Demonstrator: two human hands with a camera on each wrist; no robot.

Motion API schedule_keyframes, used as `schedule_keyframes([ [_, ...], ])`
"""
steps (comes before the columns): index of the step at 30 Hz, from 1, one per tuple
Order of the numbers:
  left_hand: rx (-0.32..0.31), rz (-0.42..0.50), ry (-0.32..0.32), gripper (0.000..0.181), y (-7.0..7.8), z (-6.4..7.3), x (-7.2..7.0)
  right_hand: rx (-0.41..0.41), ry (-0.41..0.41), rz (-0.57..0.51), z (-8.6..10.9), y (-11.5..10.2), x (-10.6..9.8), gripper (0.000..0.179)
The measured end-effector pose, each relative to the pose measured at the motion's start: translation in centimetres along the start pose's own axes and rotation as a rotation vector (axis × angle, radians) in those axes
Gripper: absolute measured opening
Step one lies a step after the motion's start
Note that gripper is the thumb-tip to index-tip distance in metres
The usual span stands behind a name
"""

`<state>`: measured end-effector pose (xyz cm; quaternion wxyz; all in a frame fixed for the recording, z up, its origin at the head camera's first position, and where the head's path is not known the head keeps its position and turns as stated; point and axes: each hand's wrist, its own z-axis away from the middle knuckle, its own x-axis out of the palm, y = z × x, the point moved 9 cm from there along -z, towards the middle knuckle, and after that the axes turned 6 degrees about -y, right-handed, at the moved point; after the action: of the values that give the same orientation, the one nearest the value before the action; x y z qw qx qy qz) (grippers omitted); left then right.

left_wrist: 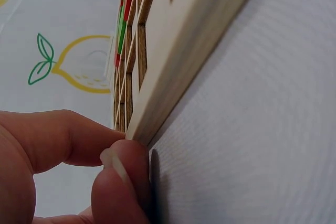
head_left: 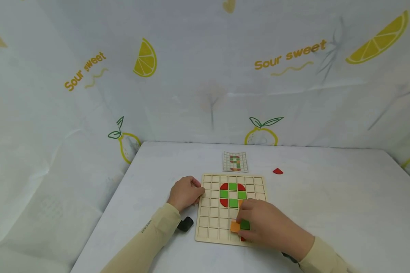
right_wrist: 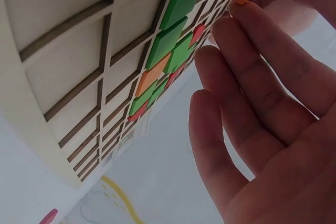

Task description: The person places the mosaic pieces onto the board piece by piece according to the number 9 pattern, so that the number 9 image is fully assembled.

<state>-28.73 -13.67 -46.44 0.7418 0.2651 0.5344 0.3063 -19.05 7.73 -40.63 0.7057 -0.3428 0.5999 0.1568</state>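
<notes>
A wooden grid board (head_left: pixel 210 212) lies on the white table, with square green tiles (head_left: pixel 232 186), rounded red tiles (head_left: pixel 224 187) and an orange tile (right_wrist: pixel 154 75) set in its cells. My left hand (head_left: pixel 185 192) pinches the board's left edge, the index finger and thumb (left_wrist: pixel 122 182) meeting at the rim. Over the lower right cells, my right hand (head_left: pixel 268 223) pinches an orange square tile (head_left: pixel 235 227) at its fingertips. Next to that tile show a green tile (head_left: pixel 245 225) and part of a red tile (head_left: pixel 243 239). The right hand hides the cells beneath it.
Behind the board lies a small card (head_left: pixel 235 162) printed with a coloured grid pattern. A loose red tile (head_left: pixel 278 171) sits on the table to the card's right. White cloth (head_left: pixel 198 94) with lemon prints hangs behind the table. A black object (head_left: pixel 185 224) is by the left wrist.
</notes>
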Motion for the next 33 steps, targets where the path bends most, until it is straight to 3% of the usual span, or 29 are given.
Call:
schedule_keyframes([
  [7,-0.01,0.006,-0.004,0.012,-0.2,-0.2,0.0,0.016,-0.081,-0.01,0.0,-0.2,1.1,0.019],
  [16,-0.02,0.01,-0.004,0.012,-0.3,-0.2,0.0,0.031,-0.112,-0.002,-0.1,-0.2,1.8,0.018],
  [24,-0.019,0.017,-0.005,0.012,-0.2,-0.3,0.0,0.012,-0.098,0.003,-0.1,-0.3,1.8,0.013],
  [30,-0.016,0.014,-0.005,0.012,-0.2,-0.3,0.0,-0.044,-0.05,0.03,0.2,-0.7,1.2,0.013],
  [33,-0.023,0.013,-0.004,0.013,-0.2,-0.2,0.0,-0.027,-0.018,0.026,0.3,-0.1,0.5,0.014],
])
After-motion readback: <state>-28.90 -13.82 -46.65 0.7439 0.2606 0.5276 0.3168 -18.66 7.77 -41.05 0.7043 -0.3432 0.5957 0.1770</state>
